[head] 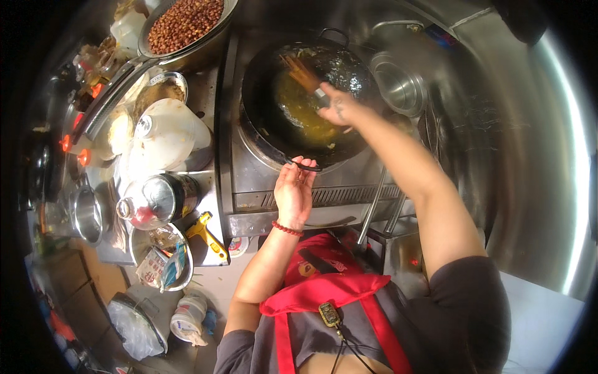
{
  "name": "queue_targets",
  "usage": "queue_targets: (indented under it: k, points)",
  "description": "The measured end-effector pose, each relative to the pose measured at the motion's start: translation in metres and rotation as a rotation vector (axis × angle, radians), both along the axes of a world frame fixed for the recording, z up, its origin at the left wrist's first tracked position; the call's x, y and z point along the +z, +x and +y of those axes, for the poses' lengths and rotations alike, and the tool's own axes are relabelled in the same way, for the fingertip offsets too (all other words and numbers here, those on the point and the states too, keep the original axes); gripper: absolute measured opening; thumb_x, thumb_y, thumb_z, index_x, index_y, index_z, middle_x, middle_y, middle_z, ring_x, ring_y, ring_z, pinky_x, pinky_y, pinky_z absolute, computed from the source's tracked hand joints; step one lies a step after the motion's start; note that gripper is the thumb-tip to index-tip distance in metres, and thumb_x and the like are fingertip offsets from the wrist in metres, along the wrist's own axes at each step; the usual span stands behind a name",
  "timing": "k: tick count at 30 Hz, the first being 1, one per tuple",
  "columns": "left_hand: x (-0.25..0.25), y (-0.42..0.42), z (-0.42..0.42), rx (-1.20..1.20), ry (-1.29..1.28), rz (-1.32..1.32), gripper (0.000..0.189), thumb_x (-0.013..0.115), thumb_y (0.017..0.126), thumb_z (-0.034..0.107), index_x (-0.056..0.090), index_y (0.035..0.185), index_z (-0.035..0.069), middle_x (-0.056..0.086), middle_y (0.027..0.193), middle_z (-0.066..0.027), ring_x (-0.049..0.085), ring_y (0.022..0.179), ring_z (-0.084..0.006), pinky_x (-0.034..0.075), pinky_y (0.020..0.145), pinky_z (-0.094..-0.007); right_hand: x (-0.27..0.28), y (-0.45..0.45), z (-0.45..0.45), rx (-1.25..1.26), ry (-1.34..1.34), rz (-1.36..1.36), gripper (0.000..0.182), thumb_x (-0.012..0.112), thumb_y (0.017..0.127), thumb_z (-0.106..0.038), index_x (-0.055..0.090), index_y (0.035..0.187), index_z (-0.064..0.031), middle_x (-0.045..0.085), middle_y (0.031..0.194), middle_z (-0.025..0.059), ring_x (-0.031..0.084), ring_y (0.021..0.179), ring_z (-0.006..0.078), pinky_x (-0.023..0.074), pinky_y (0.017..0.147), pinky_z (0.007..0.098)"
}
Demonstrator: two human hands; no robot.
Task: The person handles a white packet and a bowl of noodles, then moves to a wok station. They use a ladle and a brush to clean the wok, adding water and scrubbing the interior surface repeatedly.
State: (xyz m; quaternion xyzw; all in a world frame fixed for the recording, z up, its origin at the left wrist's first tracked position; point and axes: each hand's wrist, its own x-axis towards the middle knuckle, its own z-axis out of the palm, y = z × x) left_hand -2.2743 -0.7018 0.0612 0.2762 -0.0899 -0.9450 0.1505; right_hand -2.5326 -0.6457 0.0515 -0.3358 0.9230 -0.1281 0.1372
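Observation:
A large black wok (261, 107) sits on the stove, with yellowish liquid (306, 124) and small food scraps pooled at its bottom. My right hand (338, 106) reaches over the wok and grips a wok brush (303, 77) by its handle end, near a pale band. The brush's brown bristles are fanned out and blurred, pointing to the far left side of the wok; whether they touch the wall I cannot tell. At the near rim, the fingers of my left hand (295, 187) are curled around the wok's black loop handle (306, 166).
On the left counter stand a strainer of red-skinned peanuts (187, 25), a translucent plastic jug (163, 133), a dark bottle (161, 201), a yellow peeler-like scraper (208, 236) and a bowl of packets (187, 269). Metal pots (397, 84) lie right of the wok. A lined bin (138, 322) is below.

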Motion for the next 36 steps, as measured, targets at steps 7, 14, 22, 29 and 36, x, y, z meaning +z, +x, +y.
queue_targets:
  k: [7, 14, 22, 29, 36]
  points:
    - [0.000, 0.038, -0.017, -0.080, -0.161, -0.067, 0.023, 0.046, 0.097, 0.014, 0.049, 0.117, 0.002, 0.057, 0.115, -0.0102, 0.056, 0.108, -0.0212, 0.044, 0.095, -0.0334, 0.132, 0.093, 0.021, 0.225, 0.280, -0.909, 0.078, 0.060, 0.081, -0.016, 0.021, 0.149, -0.0162, 0.060, 0.097, 0.0168, 0.056, 0.049, 0.0186, 0.0495, 0.043, 0.0332]
    - [0.007, 0.042, -0.010, -0.154, -0.202, -0.147, 0.030, 0.047, 0.097, 0.015, 0.046, 0.124, 0.001, 0.055, 0.117, -0.0105, 0.056, 0.109, -0.0220, 0.043, 0.097, -0.0343, 0.138, 0.089, -0.015, -0.053, 0.095, -1.152, 0.079, 0.062, 0.083, -0.017, 0.019, 0.149, -0.0180, 0.056, 0.079, 0.0103, 0.056, 0.057, 0.0169, 0.0465, 0.045, 0.0315]
    - [-0.015, -0.020, -0.003, 0.224, 0.096, 0.014, 0.013, 0.057, 0.090, 0.006, 0.045, 0.086, 0.008, 0.049, 0.071, -0.0013, 0.049, 0.068, -0.0156, 0.044, 0.075, -0.0342, 0.164, -0.026, 0.045, 0.443, 1.004, 0.074, 0.062, 0.059, 0.071, -0.007, 0.044, 0.132, -0.0044, 0.064, 0.108, 0.0166, 0.064, 0.093, 0.0334, 0.0551, 0.073, 0.0414]
    - [-0.028, -0.036, 0.013, 0.175, -0.369, -0.174, 0.033, 0.062, 0.087, 0.002, 0.030, 0.086, 0.010, 0.044, 0.070, 0.0003, 0.045, 0.057, -0.0088, 0.045, 0.055, -0.0255, 0.130, -0.050, 0.005, 0.274, 0.811, 0.156, 0.062, 0.061, 0.067, -0.004, 0.048, 0.127, -0.0067, 0.064, 0.109, 0.0149, 0.062, 0.102, 0.0327, 0.0529, 0.080, 0.0425]
    - [-0.012, -0.030, 0.014, 0.168, -0.545, -0.155, 0.034, 0.062, 0.085, -0.003, 0.030, 0.084, 0.011, 0.041, 0.070, 0.0013, 0.042, 0.060, -0.0092, 0.044, 0.057, -0.0270, 0.206, 0.042, 0.109, -0.188, 0.573, -0.509, 0.072, 0.058, 0.082, -0.018, 0.027, 0.147, -0.0176, 0.052, 0.125, 0.0124, 0.063, 0.074, 0.0259, 0.0512, 0.048, 0.0357]
